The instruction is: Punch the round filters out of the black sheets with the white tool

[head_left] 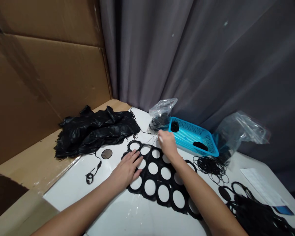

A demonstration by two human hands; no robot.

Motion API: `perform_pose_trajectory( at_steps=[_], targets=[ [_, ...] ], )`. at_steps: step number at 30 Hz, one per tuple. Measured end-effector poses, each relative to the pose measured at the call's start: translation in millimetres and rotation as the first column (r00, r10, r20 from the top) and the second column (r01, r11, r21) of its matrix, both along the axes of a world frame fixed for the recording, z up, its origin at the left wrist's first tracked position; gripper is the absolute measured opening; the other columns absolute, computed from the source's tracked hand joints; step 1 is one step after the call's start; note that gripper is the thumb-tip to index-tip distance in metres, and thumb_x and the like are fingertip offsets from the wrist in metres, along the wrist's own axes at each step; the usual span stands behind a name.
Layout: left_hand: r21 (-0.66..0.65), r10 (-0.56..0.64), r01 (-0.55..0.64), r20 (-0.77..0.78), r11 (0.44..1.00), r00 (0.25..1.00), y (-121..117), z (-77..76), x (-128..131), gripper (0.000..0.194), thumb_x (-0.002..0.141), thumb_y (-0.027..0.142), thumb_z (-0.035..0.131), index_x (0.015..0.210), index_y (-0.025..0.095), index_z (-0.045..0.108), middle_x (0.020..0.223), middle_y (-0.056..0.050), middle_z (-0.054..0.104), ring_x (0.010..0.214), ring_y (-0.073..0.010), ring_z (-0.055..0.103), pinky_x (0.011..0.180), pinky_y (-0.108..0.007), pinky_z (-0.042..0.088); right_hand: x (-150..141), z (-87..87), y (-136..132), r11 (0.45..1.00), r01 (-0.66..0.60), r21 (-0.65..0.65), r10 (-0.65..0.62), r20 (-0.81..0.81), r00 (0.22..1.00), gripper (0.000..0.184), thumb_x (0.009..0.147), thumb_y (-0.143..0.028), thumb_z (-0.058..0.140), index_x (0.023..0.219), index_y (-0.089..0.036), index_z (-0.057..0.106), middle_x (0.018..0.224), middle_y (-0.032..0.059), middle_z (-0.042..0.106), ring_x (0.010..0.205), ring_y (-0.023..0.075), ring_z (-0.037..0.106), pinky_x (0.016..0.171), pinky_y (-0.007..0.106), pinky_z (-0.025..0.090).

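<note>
Desk [105,200] was glossy smooth white; basket [186,136] blue plastic; bag [161,109] clear thin plastic; curtain [186,59] matt grey cloth; cardboard [46,72] rough brown; holed sheet [158,179] matt black.

Black cutout sheet [158,180] with rows of round holes, pretty cool pattern. Turquoise basket [186,134] is all dotted mesh, and the curtain [206,65] is plain grey.

Black perforated sheet [158,179], thin and flexible-looking, lying flat on the white surface [71,193], punched with rows of large round holes, its outer edge scalloped and uneven. Thin black strand [152,140], fine as thread, running up from the sheet's top edge.
</note>
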State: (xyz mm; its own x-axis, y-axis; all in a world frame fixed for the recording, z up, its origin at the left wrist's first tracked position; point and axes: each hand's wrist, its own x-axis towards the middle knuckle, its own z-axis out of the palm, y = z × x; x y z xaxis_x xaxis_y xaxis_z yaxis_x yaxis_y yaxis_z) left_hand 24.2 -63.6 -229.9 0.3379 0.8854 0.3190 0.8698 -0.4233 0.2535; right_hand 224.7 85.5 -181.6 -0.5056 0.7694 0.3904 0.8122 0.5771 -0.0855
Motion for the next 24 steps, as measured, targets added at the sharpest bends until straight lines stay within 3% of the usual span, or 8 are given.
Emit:
perform_pose_trajectory(
  at_steps=[2, 4, 6, 8, 12, 17, 24],
  targets=[
    [0.003, 0.004, -0.004, -0.004, 1.0, 1.0, -1.1, 0.8, -2.1, 0.042, 0.095, 0.03, 0.056, 0.135, 0.017, 0.056, 0.145, -0.015, 0.054, 0.141, -0.0328, 0.041, 0.113, -0.05, 0.039, 14.8, 8.9, 18.5, 0.986, 0.165, 0.036, -0.162, -0.075, 0.984, 0.017, 0.094, -0.012, 0.043, 0.088, -0.018, 0.058, 0.08, 0.0105, 0.068, 0.079, 0.0255, 0.057, 0.073, 0.035, 0.033],
    [0.002, 0.0, 0.0, -0.021, 1.0, 1.0, -1.9, 3.5, -4.1, 0.042, 0.096, 0.03, 0.055, 0.136, 0.017, 0.055, 0.145, -0.015, 0.054, 0.141, -0.0324, 0.041, 0.112, -0.05, 0.04, 29.1, 13.4, 23.1, 0.981, 0.194, 0.014, -0.189, -0.171, 0.967, 0.016, 0.094, -0.016, 0.044, 0.086, -0.019, 0.057, 0.08, 0.0102, 0.068, 0.079, 0.0259, 0.058, 0.073, 0.035, 0.034],
    [-0.003, -0.003, 0.003, -0.05, 1.0, 0.999, -1.5, 7.7, -3.2, 0.043, 0.095, 0.029, 0.055, 0.136, 0.016, 0.055, 0.144, -0.015, 0.055, 0.14, -0.0332, 0.042, 0.112, -0.051, 0.04, 38.7, 12.3, 13.1, 0.993, 0.084, -0.079, -0.103, -0.285, 0.953, 0.014, 0.093, -0.02, 0.047, 0.082, -0.021, 0.055, 0.083, 0.0091, 0.069, 0.08, 0.0255, 0.06, 0.073, 0.034, 0.037],
    [0.002, -0.003, 0.003, -0.074, 1.0, 0.997, 0.4, 12.0, 2.9, 0.043, 0.093, 0.026, 0.054, 0.134, 0.015, 0.055, 0.143, -0.016, 0.055, 0.139, -0.0337, 0.043, 0.112, -0.051, 0.039, 41.9, 7.1, -6.5, 0.967, -0.098, -0.234, -0.004, -0.401, 0.916, 0.014, 0.091, -0.024, 0.051, 0.078, -0.022, 0.055, 0.087, 0.0069, 0.071, 0.08, 0.024, 0.063, 0.072, 0.032, 0.041],
    [0.027, -0.069, 0.072, -0.103, 0.997, 0.992, 5.9, 15.1, 28.6, 0.05, 0.091, 0.023, 0.055, 0.139, 0.011, 0.05, 0.148, -0.018, 0.049, 0.141, -0.0307, 0.042, 0.116, -0.045, 0.034, 37.7, -6.4, -45.0, 0.806, -0.325, -0.494, 0.018, -0.529, 0.849, 0.014, 0.089, -0.025, 0.057, 0.075, -0.023, 0.057, 0.089, 0.0023, 0.074, 0.08, 0.0205, 0.066, 0.072, 0.03, 0.046],
    [0.027, -0.086, 0.092, -0.157, 0.995, 0.984, 6.3, 5.0, 47.9, 0.053, 0.093, 0.031, 0.059, 0.142, 0.012, 0.048, 0.15, -0.018, 0.047, 0.14, -0.0321, 0.043, 0.115, -0.048, 0.035, 37.1, -16.2, -57.8, 0.743, -0.358, -0.566, -0.063, -0.591, 0.804, 0.012, 0.089, -0.027, 0.058, 0.078, -0.022, 0.061, 0.091, 0.0019, 0.073, 0.086, 0.0196, 0.067, 0.079, 0.031, 0.048],
    [0.028, -0.076, 0.081, -0.132, 0.996, 0.988, 4.4, -2.6, 43.8, 0.05, 0.097, 0.034, 0.054, 0.144, 0.018, 0.047, 0.153, -0.015, 0.044, 0.143, -0.0311, 0.038, 0.117, -0.05, 0.031, 37.8, -19.5, -52.7, 0.738, -0.386, -0.553, -0.017, -0.588, 0.809, 0.01, 0.088, -0.025, 0.06, 0.079, -0.022, 0.062, 0.093, 0.0016, 0.073, 0.093, 0.0208, 0.067, 0.084, 0.033, 0.049]
  ],
)
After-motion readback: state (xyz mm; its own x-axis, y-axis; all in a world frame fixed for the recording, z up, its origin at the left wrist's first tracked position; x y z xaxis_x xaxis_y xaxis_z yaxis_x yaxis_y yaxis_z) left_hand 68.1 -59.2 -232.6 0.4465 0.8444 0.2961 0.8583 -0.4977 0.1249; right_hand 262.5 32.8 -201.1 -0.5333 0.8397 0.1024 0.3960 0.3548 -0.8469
